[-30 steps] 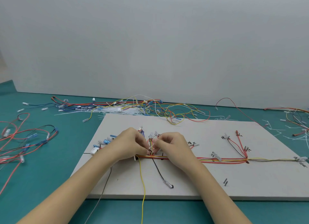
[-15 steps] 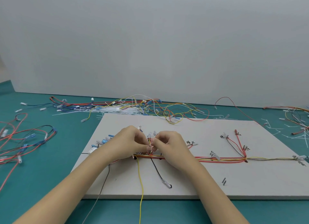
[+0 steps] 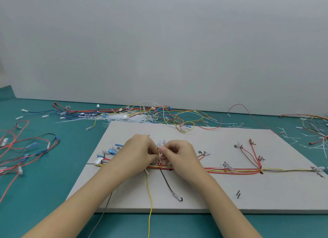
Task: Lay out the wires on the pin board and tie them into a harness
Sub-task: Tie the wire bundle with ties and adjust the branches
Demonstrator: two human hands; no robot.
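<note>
Your fingers (image 3: 160,151) are closed in two pinches that meet over one small branch of wires (image 3: 159,157): your left hand (image 3: 140,152) and your right hand (image 3: 179,153) both curl round the short upright tuft where it rises from the main run, the fingertips nearly touching. Whether a tie already sits between them is hidden by your fingers.

Judging by how they lie, these wires are light, thin and limp; they hold no shape of their own and will spring out of line if you let go on one side only. Take hold close to the junction, as you are now, not by the clear end sleeves, which look slippery and could pull off.

The branch is a few strands, yellow and red among them, topped with pale translucent terminals. It joins the trunk bundle (image 3: 230,171), a flat band of red, orange, yellow and white that runs rightward across the pin board (image 3: 204,198) to a fan of red and black leads (image 3: 252,156). A yellow wire (image 3: 150,193) and a black lead (image 3: 168,184) drop from the trunk toward you, the yellow one hanging past the board's near edge. To the left of your left hand sit blue terminals (image 3: 111,151) and a white connector (image 3: 98,161).

The board rests on the teal worktop (image 3: 62,175), with loose wires (image 3: 26,149) at the left and a tangle with white cable ties (image 3: 124,116) beyond it.
</note>
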